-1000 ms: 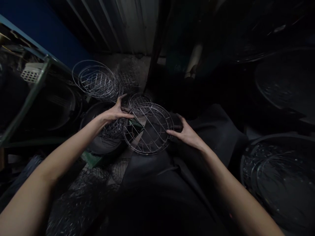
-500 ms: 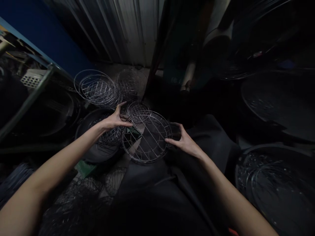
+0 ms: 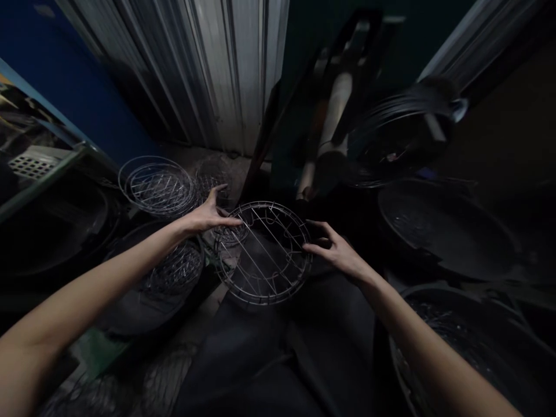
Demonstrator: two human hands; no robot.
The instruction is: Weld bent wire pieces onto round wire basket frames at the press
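So that it stays steady, presumably, the left hand (image 3: 207, 217) grips the wire rack (image 3: 263, 255). Opposite, the right hand (image 3: 336, 250) grips its rim.

Left arm (image 3: 104, 285), right arm (image 3: 425, 343) bare, outstretched; left hand (image 3: 207, 218) splayed, right hand (image 3: 336, 248) loosely curled, thumbs (image 3: 229, 221) pointing inward.

Beyond the left hand (image 3: 206, 217): corrugated metal wall (image 3: 237, 75), upright. Blue panel (image 3: 69, 87) and white perforated basket (image 3: 37, 163) noted farther left. Beyond the right hand (image 3: 339, 253): pale cylindrical bar (image 3: 336, 110); dark basin (image 3: 460, 231) to its right.
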